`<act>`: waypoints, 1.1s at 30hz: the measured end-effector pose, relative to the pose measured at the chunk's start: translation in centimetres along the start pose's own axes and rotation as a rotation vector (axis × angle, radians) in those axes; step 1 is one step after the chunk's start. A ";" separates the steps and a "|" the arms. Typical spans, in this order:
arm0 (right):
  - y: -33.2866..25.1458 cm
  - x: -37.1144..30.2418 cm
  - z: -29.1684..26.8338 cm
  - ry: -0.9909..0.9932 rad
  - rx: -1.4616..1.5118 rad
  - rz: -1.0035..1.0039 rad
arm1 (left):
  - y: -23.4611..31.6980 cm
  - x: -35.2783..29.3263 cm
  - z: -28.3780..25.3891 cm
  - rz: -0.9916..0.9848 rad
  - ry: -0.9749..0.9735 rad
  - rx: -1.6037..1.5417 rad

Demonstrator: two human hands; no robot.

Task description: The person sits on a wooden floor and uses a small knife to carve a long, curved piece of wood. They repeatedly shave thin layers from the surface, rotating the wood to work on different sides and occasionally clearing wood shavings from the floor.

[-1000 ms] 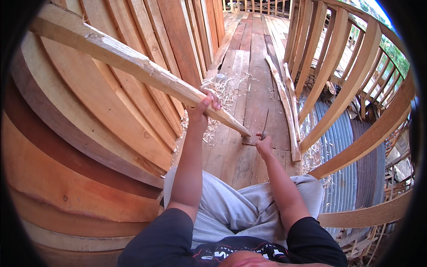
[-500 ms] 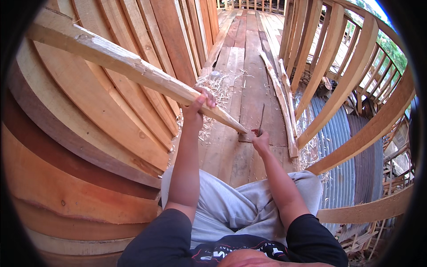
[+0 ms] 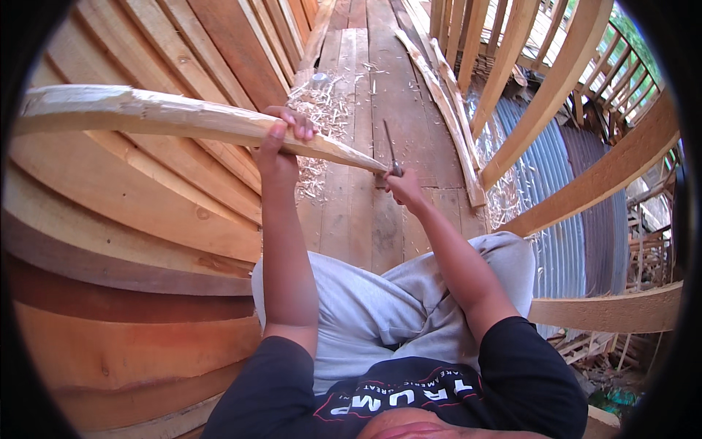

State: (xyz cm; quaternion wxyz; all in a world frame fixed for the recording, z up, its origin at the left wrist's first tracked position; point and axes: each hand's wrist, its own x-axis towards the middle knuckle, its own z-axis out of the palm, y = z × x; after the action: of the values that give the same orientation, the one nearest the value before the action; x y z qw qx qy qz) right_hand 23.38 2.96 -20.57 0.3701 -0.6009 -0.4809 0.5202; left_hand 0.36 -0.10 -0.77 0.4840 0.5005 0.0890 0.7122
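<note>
A long pale wooden pole [image 3: 183, 115], stripped of bark and rough along its upper side, slants across in front of me and narrows to a point at its right end. My left hand [image 3: 285, 137] grips it around the middle of its visible length. By the tapered tip, my right hand [image 3: 404, 188] is closed around the handle of a knife [image 3: 390, 143], whose thin dark blade points away from me. A small wooden block [image 3: 381, 180] lies beneath the tip, partly hidden; whether the pole touches it I cannot tell.
Wood shavings [image 3: 322, 110] are scattered on the plank floor [image 3: 351, 212] beside a small clear cup-like thing [image 3: 319, 80]. Two peeled poles [image 3: 444, 110] lie to the right, along a slatted wooden railing [image 3: 541, 135]. Upright boards [image 3: 139, 183] line the left side. Corrugated metal sheeting [image 3: 559, 212] shows beyond the railing.
The pole now lies more level across the view, its tip shifted left and up. Both hands appear further left and higher, and the whole view has tilted downward.
</note>
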 end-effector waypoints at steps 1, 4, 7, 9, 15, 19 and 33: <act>-1.0 -0.5 0.3 -0.041 0.050 0.052 | 0.2 -0.1 -0.6 -0.009 -0.017 0.025; -1.3 -0.1 1.2 -0.097 0.195 0.120 | 0.2 0.1 -1.4 -0.017 -0.076 0.080; 0.2 0.7 1.3 -0.141 0.265 0.078 | -0.2 0.2 -1.3 -0.024 -0.097 0.065; 0.7 0.9 1.4 -0.176 0.300 0.076 | -0.2 0.2 -1.4 -0.025 -0.107 0.059; 0.0 0.6 1.0 -0.293 0.399 0.319 | 0.1 0.2 -0.8 -0.013 -0.067 0.034; 0.3 1.1 1.4 -0.159 0.168 0.414 | 0.1 0.2 -1.0 -0.019 -0.101 0.033; -5.4 -1.9 1.9 0.014 -0.225 0.072 | 0.0 0.6 -1.0 0.000 -0.140 0.015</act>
State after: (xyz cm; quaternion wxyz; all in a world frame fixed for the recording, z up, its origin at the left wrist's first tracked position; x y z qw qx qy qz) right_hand 20.48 2.44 -15.28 0.2849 -0.6593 -0.5117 0.4715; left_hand -0.48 0.78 -0.87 0.4852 0.5527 0.0602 0.6749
